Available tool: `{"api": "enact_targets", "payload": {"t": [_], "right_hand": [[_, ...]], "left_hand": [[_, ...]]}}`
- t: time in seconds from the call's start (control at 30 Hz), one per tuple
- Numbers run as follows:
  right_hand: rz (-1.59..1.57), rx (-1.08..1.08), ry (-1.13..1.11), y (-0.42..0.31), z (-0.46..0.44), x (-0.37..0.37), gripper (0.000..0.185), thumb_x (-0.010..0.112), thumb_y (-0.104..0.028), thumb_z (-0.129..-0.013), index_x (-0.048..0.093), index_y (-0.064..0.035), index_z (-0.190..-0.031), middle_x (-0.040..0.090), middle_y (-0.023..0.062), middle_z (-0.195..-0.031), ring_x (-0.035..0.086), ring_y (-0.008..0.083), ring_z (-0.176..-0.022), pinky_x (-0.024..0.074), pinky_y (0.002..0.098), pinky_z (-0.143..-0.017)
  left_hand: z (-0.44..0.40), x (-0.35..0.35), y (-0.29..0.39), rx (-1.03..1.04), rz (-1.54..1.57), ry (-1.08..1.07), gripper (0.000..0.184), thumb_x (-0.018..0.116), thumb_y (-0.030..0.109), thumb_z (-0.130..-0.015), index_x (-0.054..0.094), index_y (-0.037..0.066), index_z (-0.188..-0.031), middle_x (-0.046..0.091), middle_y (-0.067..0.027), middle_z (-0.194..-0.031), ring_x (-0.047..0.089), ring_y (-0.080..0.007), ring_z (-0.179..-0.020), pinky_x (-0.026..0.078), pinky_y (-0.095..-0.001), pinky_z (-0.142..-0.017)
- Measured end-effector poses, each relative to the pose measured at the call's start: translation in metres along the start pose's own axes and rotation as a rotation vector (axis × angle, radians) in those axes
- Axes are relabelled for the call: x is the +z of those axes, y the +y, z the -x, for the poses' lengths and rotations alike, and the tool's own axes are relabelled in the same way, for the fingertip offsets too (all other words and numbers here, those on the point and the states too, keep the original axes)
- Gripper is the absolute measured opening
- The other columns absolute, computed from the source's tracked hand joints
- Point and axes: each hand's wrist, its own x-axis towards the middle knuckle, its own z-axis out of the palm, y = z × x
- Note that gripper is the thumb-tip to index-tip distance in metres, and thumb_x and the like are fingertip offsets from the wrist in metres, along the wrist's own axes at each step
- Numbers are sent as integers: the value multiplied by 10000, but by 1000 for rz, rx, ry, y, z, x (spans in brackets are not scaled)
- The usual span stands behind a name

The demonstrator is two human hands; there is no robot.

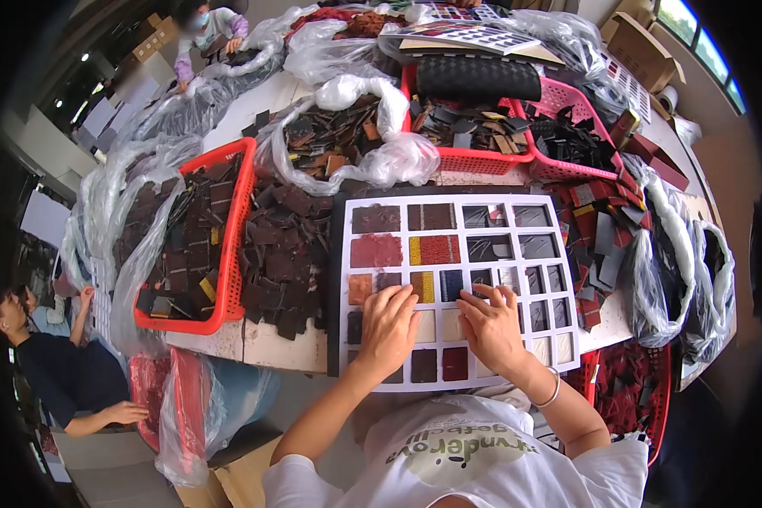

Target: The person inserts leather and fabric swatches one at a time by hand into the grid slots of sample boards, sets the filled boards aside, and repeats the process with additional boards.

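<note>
A white sample board (402, 332) with a grid of square windows lies in front of me, most windows filled with coloured carpet-like swatches. My left hand (387, 328) rests on it, fingers stretched out, its fingertips by the yellow swatch (422, 286). Beside it, my right hand (493, 328) lies with bent, spread fingers, the fingertips next to the dark blue swatch (451, 285). I see nothing gripped in either hand, though the undersides of the fingers are hidden. A red-and-yellow swatch (434, 250) sits one row above.
Loose dark brown swatches (281, 254) lie left of the board, beside a red basket (238, 233). Behind stand another red basket (474, 161) and a pink basket (567, 97). Red and grey swatches (605, 237) and plastic bags (665, 262) are on the right. A person (63, 372) is at the left.
</note>
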Motion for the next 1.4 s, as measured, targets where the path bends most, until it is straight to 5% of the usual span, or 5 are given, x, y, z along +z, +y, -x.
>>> {"api": "enact_targets", "payload": {"t": [0.6,0.83,1.0,1.17,1.4], "right_hand": [[270,-159,-164,-10,-5,9,303,576,-168,-840,629,31,-1062,676,149,-1021,546,274,-1162,335,499,-1028],[-419,30,-96,78,-47,-22,224,669,-164,-826,711,-77,-1029,714,120,-922,655,314,-972,484,445,-876],[85,473,487,253,-118,-62,199,588,-93,-822,723,-63,-965,693,168,-1006,643,363,-966,520,455,-867],[272,747,376,391,-143,-53,226,512,-104,-849,611,-27,-1037,665,219,-1023,632,382,-1007,514,496,-856],[264,991,413,379,-164,-40,269,560,-98,-821,567,-36,-1083,691,213,-1033,676,356,-989,377,484,-970]], "left_hand": [[-26,-18,1,423,-264,-378,378,667,181,-846,645,-129,-1061,631,-248,-1154,550,-364,-1072,424,-455,-931],[-126,-38,13,238,-187,-913,266,654,250,-855,743,-1,-869,709,-196,-900,648,-354,-938,494,-452,-859],[-208,-10,-18,158,-99,-451,212,639,198,-853,738,10,-851,690,-215,-820,668,-389,-814,513,-486,-754],[-296,33,-38,52,-111,-110,173,647,161,-851,726,11,-817,690,-227,-842,669,-394,-868,525,-485,-800],[-354,115,-52,-77,-149,47,263,703,188,-841,688,52,-1065,705,-203,-984,671,-383,-941,522,-475,-845]]}}
